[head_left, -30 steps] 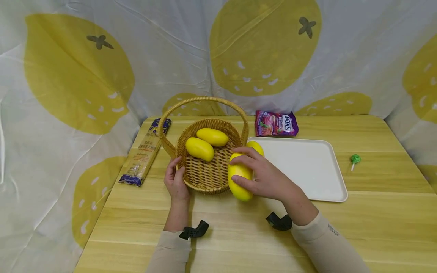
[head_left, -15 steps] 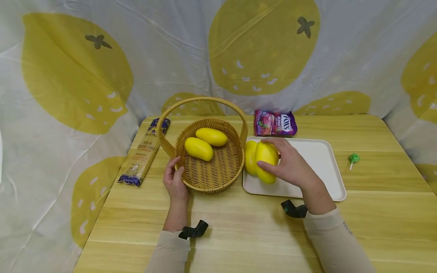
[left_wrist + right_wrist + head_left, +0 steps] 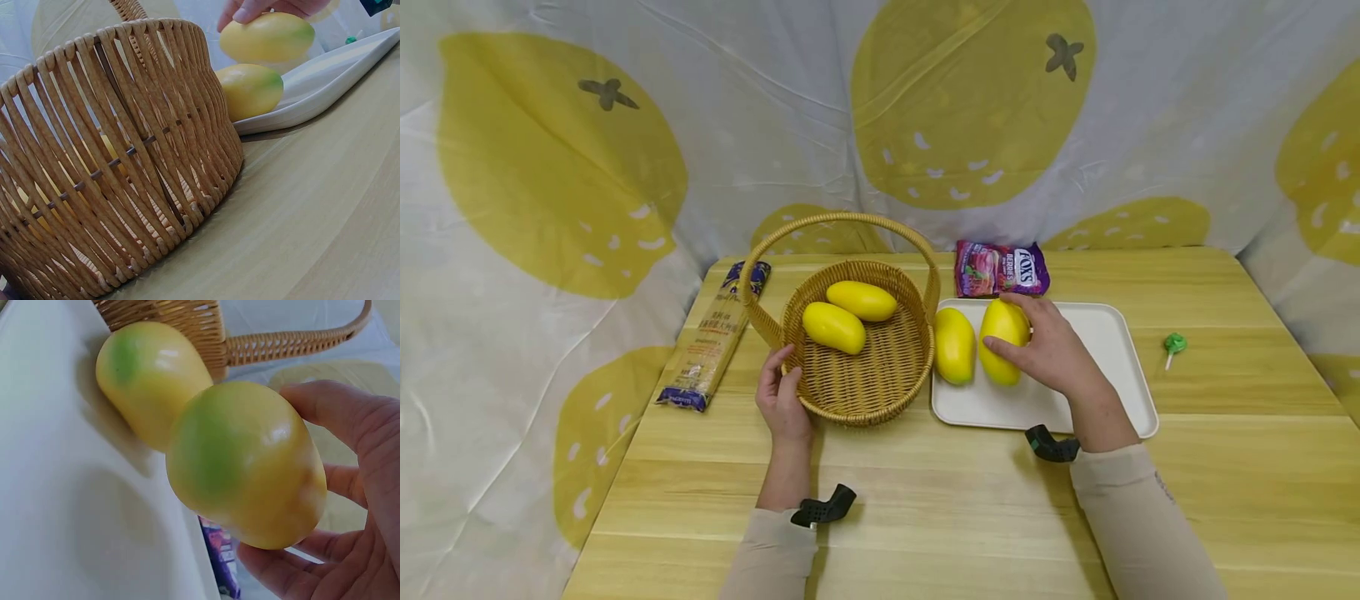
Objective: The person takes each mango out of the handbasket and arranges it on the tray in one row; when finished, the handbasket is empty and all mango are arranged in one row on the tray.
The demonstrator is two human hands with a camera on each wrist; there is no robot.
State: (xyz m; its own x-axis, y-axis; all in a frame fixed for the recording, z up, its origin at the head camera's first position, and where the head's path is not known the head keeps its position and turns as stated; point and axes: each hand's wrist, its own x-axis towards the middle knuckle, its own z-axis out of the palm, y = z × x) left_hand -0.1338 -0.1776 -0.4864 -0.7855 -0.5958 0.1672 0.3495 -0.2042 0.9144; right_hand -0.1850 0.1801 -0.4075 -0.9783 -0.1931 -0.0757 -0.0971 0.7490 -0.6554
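My right hand (image 3: 1058, 352) grips a yellow mango (image 3: 1000, 343) with a green end, thumb on one side and fingers on the other. In the right wrist view, this mango (image 3: 244, 465) hangs over the white tray (image 3: 1097, 367), its shadow falling on the tray. A second mango (image 3: 955, 347) lies at the tray's left end, beside the wicker basket (image 3: 868, 410). My left hand (image 3: 787, 408) holds the basket's rim at the near left. Inside the basket are two more mangoes, one nearer (image 3: 833, 327) and one farther back (image 3: 862, 301).
A pack of spaghetti (image 3: 711, 342) lies left of the basket. Behind the tray rests a purple candy bag (image 3: 1002, 269). A green lollipop (image 3: 1174, 346) is to the tray's right. The basket's tall handle (image 3: 842, 218) arches upward, and a lemon-print curtain (image 3: 760, 125) hangs behind the table.
My right hand has carried the mango rightward from beside the basket's rim to over the tray, clear of the mango lying there. My left hand has stayed on the basket.
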